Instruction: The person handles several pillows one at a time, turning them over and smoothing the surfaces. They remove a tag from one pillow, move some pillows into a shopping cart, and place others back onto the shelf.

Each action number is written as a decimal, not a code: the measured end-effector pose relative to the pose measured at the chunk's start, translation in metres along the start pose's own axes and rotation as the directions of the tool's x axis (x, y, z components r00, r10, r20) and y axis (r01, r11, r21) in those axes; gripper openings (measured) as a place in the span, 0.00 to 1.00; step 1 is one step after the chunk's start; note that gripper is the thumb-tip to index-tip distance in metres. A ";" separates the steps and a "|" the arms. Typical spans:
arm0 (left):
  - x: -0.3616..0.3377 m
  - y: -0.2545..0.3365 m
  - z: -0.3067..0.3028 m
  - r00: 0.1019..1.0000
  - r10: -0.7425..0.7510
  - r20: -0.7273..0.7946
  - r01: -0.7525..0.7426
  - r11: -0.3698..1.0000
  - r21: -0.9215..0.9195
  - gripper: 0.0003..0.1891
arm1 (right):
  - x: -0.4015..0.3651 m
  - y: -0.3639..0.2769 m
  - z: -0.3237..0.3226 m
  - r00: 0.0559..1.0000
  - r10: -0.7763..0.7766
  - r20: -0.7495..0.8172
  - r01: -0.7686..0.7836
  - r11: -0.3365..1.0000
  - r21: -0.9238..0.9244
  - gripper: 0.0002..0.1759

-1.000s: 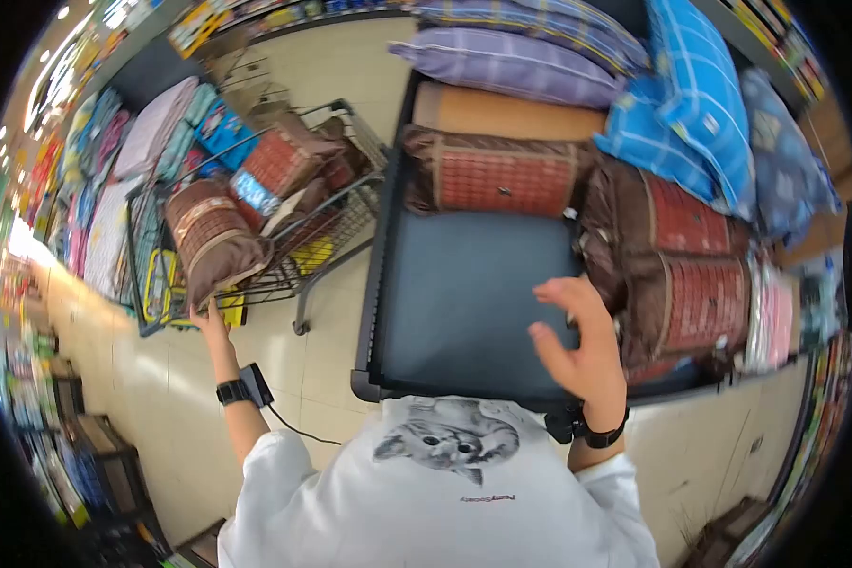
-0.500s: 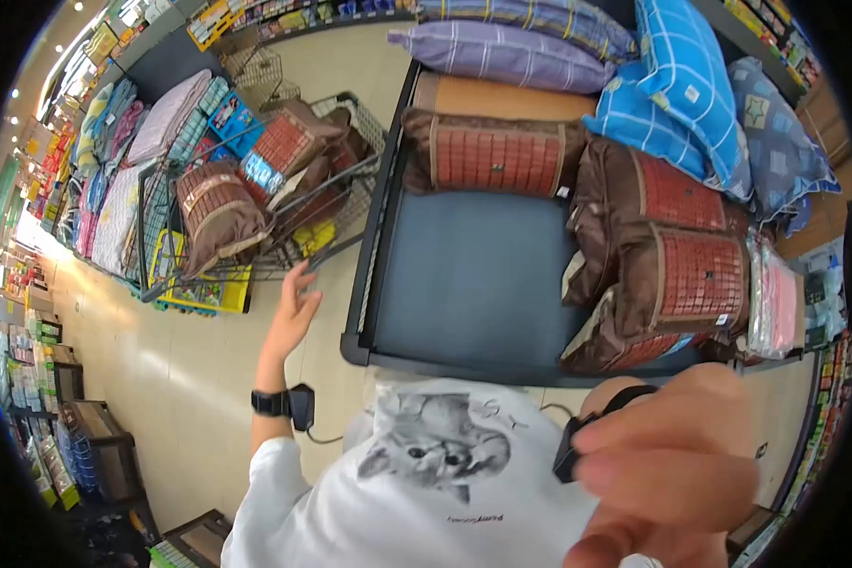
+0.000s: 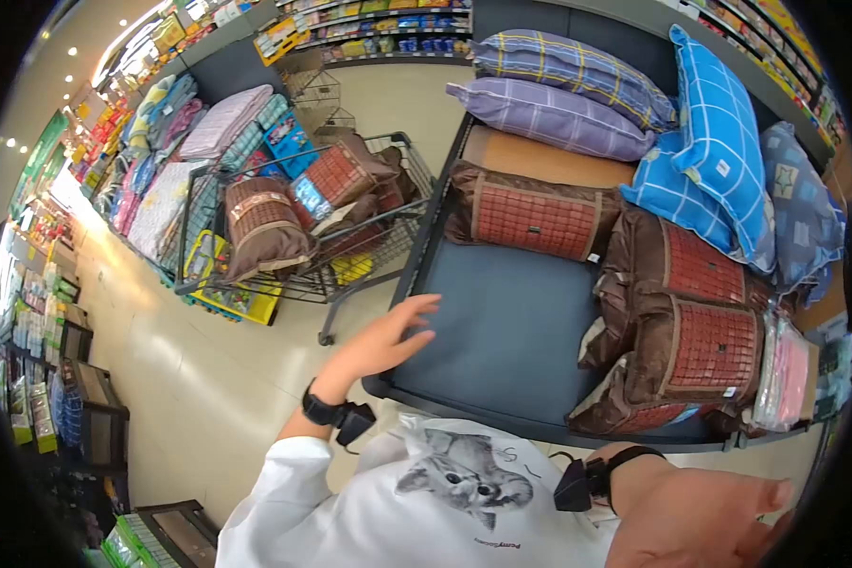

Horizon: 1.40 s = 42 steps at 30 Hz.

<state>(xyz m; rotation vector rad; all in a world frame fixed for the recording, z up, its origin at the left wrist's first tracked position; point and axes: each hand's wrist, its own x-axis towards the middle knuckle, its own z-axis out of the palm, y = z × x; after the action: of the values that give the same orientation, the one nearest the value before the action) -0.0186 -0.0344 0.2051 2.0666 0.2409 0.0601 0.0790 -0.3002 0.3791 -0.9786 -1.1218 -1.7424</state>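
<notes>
My left hand [image 3: 388,339] is empty, its fingers apart, over the front left edge of a dark display table [image 3: 502,322]. Low at the right, close to the camera, is my right hand [image 3: 710,516]; its fingers are partly cut off and blurred. On the table, a brown pillow with a red tiled panel [image 3: 536,220] lies at the back left of the bare grey surface. Similar brown pillows [image 3: 710,348] are stacked on the right side. Neither hand touches a pillow.
A wire shopping cart [image 3: 388,254] with brown pillows [image 3: 267,227] stands at the left, beside folded bedding [image 3: 166,204]. Blue checked pillows [image 3: 724,151] and a purple checked pillow [image 3: 554,118] lie at the table's back. Plastic-wrapped pink packs [image 3: 784,374] sit at its right edge.
The view has shifted, so the table and cart appear lower and further right. My left hand has come over the table edge. My right hand has moved lower and to the right.
</notes>
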 end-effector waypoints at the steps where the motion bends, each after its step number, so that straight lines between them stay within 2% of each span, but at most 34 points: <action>1: 0.001 0.003 0.000 0.999 0.030 0.020 -0.030 1.000 -0.002 0.26 | -0.001 0.001 0.003 1.000 0.017 -0.011 -0.017 1.000 0.009 0.15; 3: 0.010 0.012 0.002 0.999 0.038 0.026 -0.039 0.998 0.056 0.26 | -0.003 0.003 -0.003 0.998 0.007 0.069 -0.008 1.000 0.009 0.21; 5: 0.020 0.018 0.004 0.994 0.100 0.035 -0.104 0.987 0.122 0.27 | -0.008 0.008 -0.005 0.992 0.001 0.125 -0.008 0.998 0.057 0.20; 7: 0.033 0.020 0.005 0.994 0.096 0.043 -0.101 0.987 0.126 0.26 | -0.016 0.021 0.000 0.985 -0.039 0.168 0.024 0.996 0.088 0.19; 8: 0.040 0.022 0.005 0.993 0.108 0.053 -0.114 0.987 0.115 0.26 | -0.024 0.028 0.006 0.995 -0.067 -0.074 0.067 0.998 -0.008 0.19; 9: 0.046 0.024 0.003 0.985 0.171 0.020 -0.172 0.967 0.187 0.26 | -0.031 0.032 0.009 0.944 -0.112 -0.310 0.083 0.991 -0.105 0.20; 10: 0.053 0.026 0.000 0.971 0.237 -0.011 -0.226 0.938 0.262 0.25 | -0.037 0.043 -0.016 0.984 -0.142 0.111 0.144 0.990 -0.007 0.20; 11: 0.061 0.029 -0.003 0.969 0.248 -0.007 -0.238 0.938 0.252 0.25 | -0.047 0.060 -0.012 0.961 -0.261 0.092 0.276 0.922 -0.270 0.26; 12: 0.072 0.032 -0.007 0.962 0.272 -0.026 -0.257 0.932 0.257 0.25 | -0.062 0.060 -0.012 0.958 0.024 0.285 0.039 0.976 -0.212 0.26; 13: 0.082 0.035 -0.012 0.952 0.301 -0.050 -0.278 0.924 0.264 0.24 | -0.078 0.060 -0.009 0.838 0.281 0.468 -0.206 0.957 -0.205 0.25; 14: 0.094 0.032 -0.016 0.950 0.306 -0.062 -0.284 0.928 0.240 0.24 | -0.086 0.066 0.016 0.737 0.446 0.507 -0.419 0.891 -0.174 0.21; 15: 0.108 0.026 -0.019 0.937 0.339 -0.083 -0.310 0.917 0.249 0.24 | -0.113 0.087 0.022 0.675 0.510 0.533 -0.515 0.843 -0.153 0.23; 16: 0.123 0.015 -0.021 0.943 0.313 -0.114 -0.292 0.942 0.167 0.24 | -0.136 0.102 0.028 0.586 0.575 0.571 -0.557 0.797 -0.232 0.23; 17: 0.140 0.003 -0.025 0.948 0.286 -0.141 -0.276 0.957 0.084 0.24 | -0.167 0.119 0.034 0.512 0.617 0.598 -0.636 0.740 -0.219 0.23; 18: 0.156 -0.007 -0.028 0.957 0.243 -0.157 -0.240 0.970 0.036 0.25 | -0.186 0.130 0.042 0.434 0.634 0.640 -0.610 0.730 -0.309 0.23; 19: 0.173 -0.029 -0.028 0.955 0.225 -0.193 -0.208 0.973 0.103 0.25 | -0.212 0.142 0.047 0.335 0.665 0.667 -0.661 0.670 -0.337 0.24; 21: 0.201 -0.055 -0.032 0.973 0.135 -0.189 -0.101 0.978 0.182 0.26 | -0.270 0.158 0.055 0.229 0.659 0.716 -0.649 0.652 -0.392 0.24; 22: 0.215 -0.073 -0.030 0.955 0.207 -0.214 -0.153 0.957 0.245 0.26 | -0.298 0.165 0.058 0.131 0.662 0.738 -0.712 0.581 -0.395 0.24; 24: 0.244 -0.106 -0.025 0.916 0.314 -0.251 -0.214 0.909 0.357 0.25 | -0.336 0.171 0.066 0.037 0.649 0.760 -0.660 0.587 -0.469 0.25; 25: 0.254 -0.111 -0.024 0.923 0.295 -0.247 -0.198 0.915 0.352 0.27 | -0.353 0.172 0.069 0.026 0.651 0.759 -0.586 0.625 -0.516 0.26; 27: 0.272 -0.128 -0.018 0.939 0.245 -0.242 -0.112 0.881 0.459 0.31 | -0.384 0.180 0.072 -0.047 0.645 0.763 -0.501 0.646 -0.577 0.28; 29: 0.288 -0.141 -0.013 0.946 0.195 -0.260 -0.036 0.857 0.513 0.35 | -0.401 0.187 0.073 -0.060 0.652 0.756 -0.385 0.684 -0.620 0.31; 30: 0.293 -0.142 -0.011 0.952 0.149 -0.266 0.029 0.823 0.567 0.39 | -0.414 0.193 0.068 -0.051 0.649 0.759 -0.376 0.691 -0.617 0.31; 32: 0.302 -0.151 -0.008 0.957 0.129 -0.260 0.044 0.822 0.568 0.40 | -0.440 0.198 0.056 -0.060 0.699 0.713 -0.187 0.694 -0.696 0.37; 33: 0.305 -0.156 -0.007 0.963 0.104 -0.248 0.060 0.815 0.577 0.41 | -0.448 0.199 0.049 -0.059 0.698 0.713 -0.183 0.695 -0.695 0.37; 35: 0.307 -0.161 -0.005 0.970 0.054 -0.238 0.081 0.850 0.521 0.43 | -0.458 0.200 0.041 -0.190 0.686 0.702 -0.165 0.682 -0.712 0.41; 36: 0.309 -0.162 -0.003 0.975 0.007 -0.223 0.101 0.879 0.466 0.44 | -0.463 0.200 0.044 -0.159 0.723 0.673 -0.077 0.670 -0.738 0.43; 37: 0.311 -0.163 -0.002 0.979 -0.039 -0.202 0.121 0.904 0.411 0.45 | -0.466 0.204 0.045 -0.156 0.730 0.666 -0.071 0.664 -0.744 0.43; 39: 0.314 -0.176 0.005 0.987 -0.053 -0.151 0.117 0.884 0.452 0.43 | -0.456 0.206 0.052 -0.221 0.729 0.648 -0.093 0.646 -0.758 0.39; 40: 0.313 -0.180 0.009 0.990 -0.038 -0.134 0.097 0.880 0.465 0.42 | -0.446 0.204 0.055 -0.222 0.717 0.661 -0.051 0.668 -0.742 0.32; 41: 0.311 -0.178 0.009 0.992 -0.022 -0.121 0.078 0.874 0.480 0.41 | -0.437 0.201 0.055 -0.218 0.725 0.653 -0.055 0.659 -0.750 0.32; 42: 0.308 -0.175 0.009 0.988 0.017 -0.156 0.060 0.879 0.473 0.32 | -0.430 0.199 0.056 -0.293 0.713 0.637 -0.016 0.663 -0.749 0.30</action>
<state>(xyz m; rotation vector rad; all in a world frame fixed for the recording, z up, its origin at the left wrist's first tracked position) 0.2588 0.1004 0.0301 2.5560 0.4082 0.1633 0.4246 -0.2031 0.0653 -2.9642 -0.7643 -0.1878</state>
